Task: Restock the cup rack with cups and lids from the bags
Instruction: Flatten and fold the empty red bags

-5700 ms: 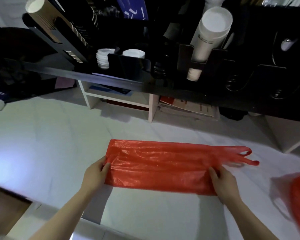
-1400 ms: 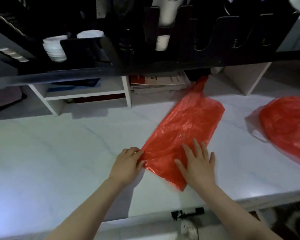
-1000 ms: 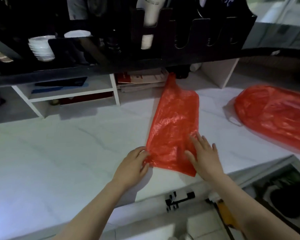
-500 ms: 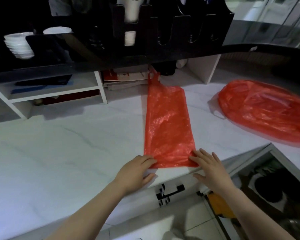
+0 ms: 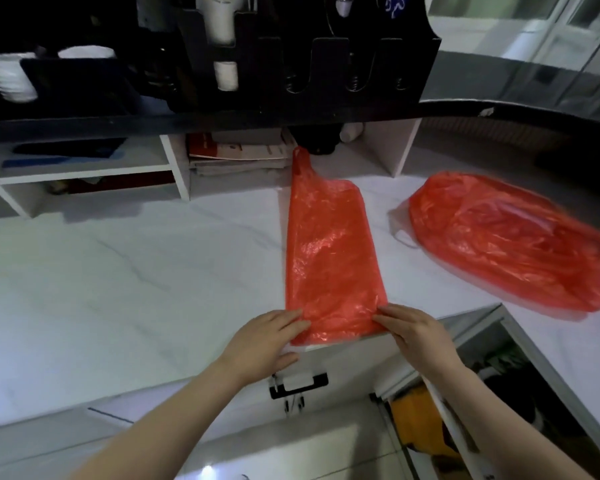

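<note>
An empty red plastic bag (image 5: 329, 254) lies flattened on the white marble counter (image 5: 118, 289), its handles pointing toward the back. My left hand (image 5: 264, 341) pinches its near left corner at the counter's front edge. My right hand (image 5: 416, 332) pinches the near right corner. A second red bag (image 5: 506, 237), bulging with contents, lies at the right. The black cup rack (image 5: 309, 53) stands on the raised shelf at the back, with a stack of white cups (image 5: 222, 36) in one slot and white lids (image 5: 7, 77) at the left.
White cubbies (image 5: 84, 174) with papers sit under the black shelf. A drawer with a black handle (image 5: 298, 384) is below the counter edge. An open cabinet (image 5: 499, 393) with an orange item is at the lower right.
The flat bag was turned from lying crosswise to pointing away from me and pulled to the counter's front edge. Both hands shifted to its near corners. The view swung right.
</note>
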Motion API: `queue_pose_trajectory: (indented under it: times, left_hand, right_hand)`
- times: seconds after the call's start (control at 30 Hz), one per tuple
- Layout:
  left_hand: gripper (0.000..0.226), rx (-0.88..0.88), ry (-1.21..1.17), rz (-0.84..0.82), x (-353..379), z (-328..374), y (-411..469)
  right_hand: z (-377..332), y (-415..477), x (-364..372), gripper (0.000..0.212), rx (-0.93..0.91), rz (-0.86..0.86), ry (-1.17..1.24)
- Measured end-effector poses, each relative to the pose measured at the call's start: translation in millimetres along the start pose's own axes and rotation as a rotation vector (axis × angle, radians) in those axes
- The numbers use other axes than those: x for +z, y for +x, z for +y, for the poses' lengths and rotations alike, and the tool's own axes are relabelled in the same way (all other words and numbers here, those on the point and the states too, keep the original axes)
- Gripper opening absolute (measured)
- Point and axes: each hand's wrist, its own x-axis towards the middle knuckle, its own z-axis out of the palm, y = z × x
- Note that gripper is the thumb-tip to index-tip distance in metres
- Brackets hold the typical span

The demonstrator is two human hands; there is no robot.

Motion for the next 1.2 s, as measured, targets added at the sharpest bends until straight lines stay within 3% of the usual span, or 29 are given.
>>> queue_pose_trajectory:
  times: [0.13, 0.27, 0.37, 0.57, 0.7, 0.9, 1.07, 1.2]
  left_hand:
    - [0.048, -0.041, -0.023, 0.075, 12.6, 27.2, 11.9]
    - [0.017, -0.081, 0.03, 0.21, 24.0, 49.8, 20.0]
    - [0.031, -0.128, 0.108, 0.219, 28.7, 61.7, 21.8]
    - [0.021, -0.252, 0.112, 0.249, 23.1, 77.6, 19.0]
    - [0.043, -0.46, -0.084, 0.177, 16.2, 88.2, 21.5]
    - [0.025, -0.665, -0.176, 0.21, 23.4, 96.1, 25.0]
    - [0.047, -0.454, -0.123, 0.183, 14.7, 100.4, 18.8]
    - [0.032, -0.401, -0.172, 0.14, 12.5, 92.5, 14.0]
  right_hand:
    - [26.1, -5.0, -13.3, 0.047, -0.022, -0.01, 0.03]
    - [45.2, -10.3, -17.0, 0.042, 0.036, -0.051, 0.017]
    - [55.1, -16.6, -12.9, 0.029, 0.145, -0.131, 0.077]
    - [67.1, -15.3, -10.4, 0.027, -0.008, -0.082, 0.144]
    - [64.7, -16.8, -8.0, 0.043, -0.123, -0.08, 0.105]
    - [38.8, -3.1, 12.6, 0.066, -0.288, -0.335, -0.03]
    - [31.3, 12.1, 22.9, 0.074, -0.193, -0.513, -0.077]
    - [32.5, 20.0, 22.7, 0.082, -0.105, -0.597, -0.088]
